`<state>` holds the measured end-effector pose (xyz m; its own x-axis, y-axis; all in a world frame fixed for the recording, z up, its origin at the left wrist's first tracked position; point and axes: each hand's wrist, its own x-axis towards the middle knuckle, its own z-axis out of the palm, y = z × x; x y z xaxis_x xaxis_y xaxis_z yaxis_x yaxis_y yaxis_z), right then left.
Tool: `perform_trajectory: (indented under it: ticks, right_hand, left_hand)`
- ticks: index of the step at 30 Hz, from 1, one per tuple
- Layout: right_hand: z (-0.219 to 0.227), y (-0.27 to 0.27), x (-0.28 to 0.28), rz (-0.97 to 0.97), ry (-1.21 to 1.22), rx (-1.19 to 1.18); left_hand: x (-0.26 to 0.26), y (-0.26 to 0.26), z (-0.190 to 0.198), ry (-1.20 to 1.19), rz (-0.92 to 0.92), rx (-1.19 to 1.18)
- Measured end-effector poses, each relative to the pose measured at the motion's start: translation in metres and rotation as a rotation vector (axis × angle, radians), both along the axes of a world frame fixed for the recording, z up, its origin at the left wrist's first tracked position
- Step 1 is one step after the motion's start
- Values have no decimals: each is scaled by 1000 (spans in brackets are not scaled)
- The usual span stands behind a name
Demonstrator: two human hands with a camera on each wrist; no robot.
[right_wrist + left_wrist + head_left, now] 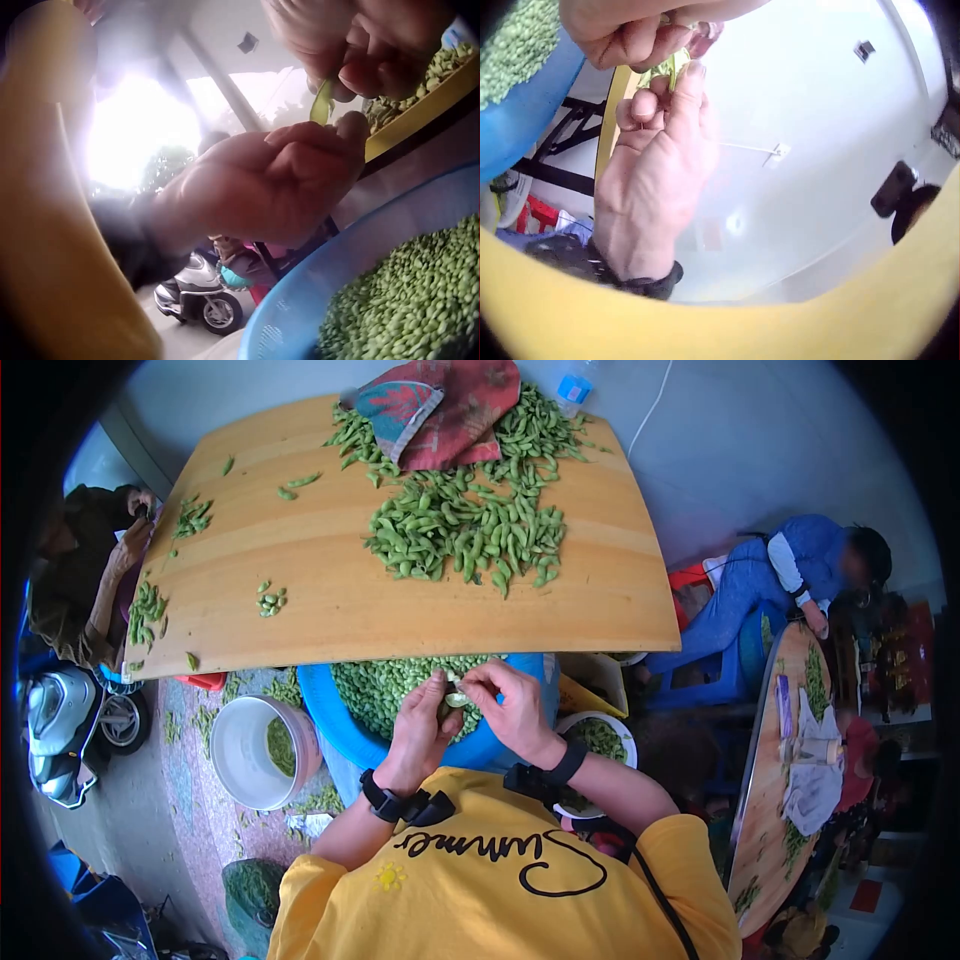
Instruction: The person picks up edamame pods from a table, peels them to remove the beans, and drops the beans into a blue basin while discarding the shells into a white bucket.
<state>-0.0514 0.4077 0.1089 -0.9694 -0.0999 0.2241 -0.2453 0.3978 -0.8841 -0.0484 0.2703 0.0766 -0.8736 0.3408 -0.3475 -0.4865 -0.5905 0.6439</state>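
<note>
Over the basin, both hands pinch one green pod (457, 700). My left hand (418, 728) has its fingers curled at the pod's left side, while my right hand (513, 710) bends its thumb and fingertips onto it from the right. In the left wrist view, the pod (676, 69) is partly covered, with the right hand (656, 176) nearer the middle and the left hand (641, 34) along the top. The right wrist view has the pod (322, 103) between the left hand (277, 180) and the right hand (360, 45). A blue basin (318, 705) full of shelled green beans (370, 695) sits below.
Beyond the basin is a wooden table (300, 550) bearing heaped pods (470, 530) and a red cloth (460, 410). A white bucket (235, 750) stands left, a white bowl (625, 740) right. People sit on both sides, one in blue (730, 590). A scooter (60, 725) stands far left.
</note>
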Motion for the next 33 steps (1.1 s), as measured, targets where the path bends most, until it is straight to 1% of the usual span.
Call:
perform_trajectory:
  ticks: [1,2,4,5,6,7,8,9,10,12,14,15,17,18,20,21,22,23,25,27,29,31,32,33]
  right_hand:
    - [1,-2,0,-19,91,71]
    - [-1,-2,0,-19,95,72]
    - [-3,-3,-2,11,334,220]
    - [-2,-3,-2,29,410,298]
    - [1,-3,-4,28,413,299]
    - [4,-2,-5,54,409,360]
    - [6,-1,-7,80,405,420]
    - [8,3,-12,138,279,352]
    - [12,10,-20,138,280,352]
    - [22,25,-45,-31,-173,222]
    - [27,40,-80,-160,123,427]
    - [27,43,-91,-161,125,427]
    - [23,48,-109,-189,263,725]
    - [19,48,-114,-188,267,725]
    - [10,47,-122,-167,390,893]
    - [12,47,-123,-111,347,887]
    - [12,45,-122,-107,348,886]
    - [12,44,-120,-89,390,910]
    - [9,44,-119,-92,446,963]
    - [9,45,-117,-105,421,940]
    - [11,46,-117,-116,402,913]
    - [17,46,-120,-123,410,663]
    - [20,48,-120,-121,410,662]
    - [28,50,-119,-54,114,376]
  left_hand:
    - [-3,0,6,-156,29,63]
    - [-5,0,10,-312,58,126]
    - [-6,-4,12,-343,32,148]
    - [-7,-5,15,-351,-54,208]
    - [-7,-6,17,-359,-141,268]
    - [-5,-6,10,-292,-133,313]
    - [-5,-8,7,-290,-132,314]
    - [-6,-11,5,-237,-108,278]
    - [-7,-12,7,-183,-85,241]
    - [-7,-15,12,-217,-54,224]
    - [-5,-18,13,-223,-72,222]
    - [-4,-17,14,-221,-74,222]
    - [-4,-14,16,-231,-83,186]
    - [-5,-15,17,-228,-82,187]
    - [-6,-16,16,-212,-108,129]
    - [-6,-17,18,-210,-103,129]
    - [-6,-18,21,-229,-92,82]
    - [-6,-18,24,-248,-85,35]
    - [-7,-19,25,-249,-94,37]
    - [-6,-18,24,-249,-107,40]
    - [-7,-17,19,-234,-129,115]
    - [-7,-18,20,-255,-107,111]
    - [-6,-18,20,-279,-85,107]
    - [-6,-19,18,-281,-84,107]
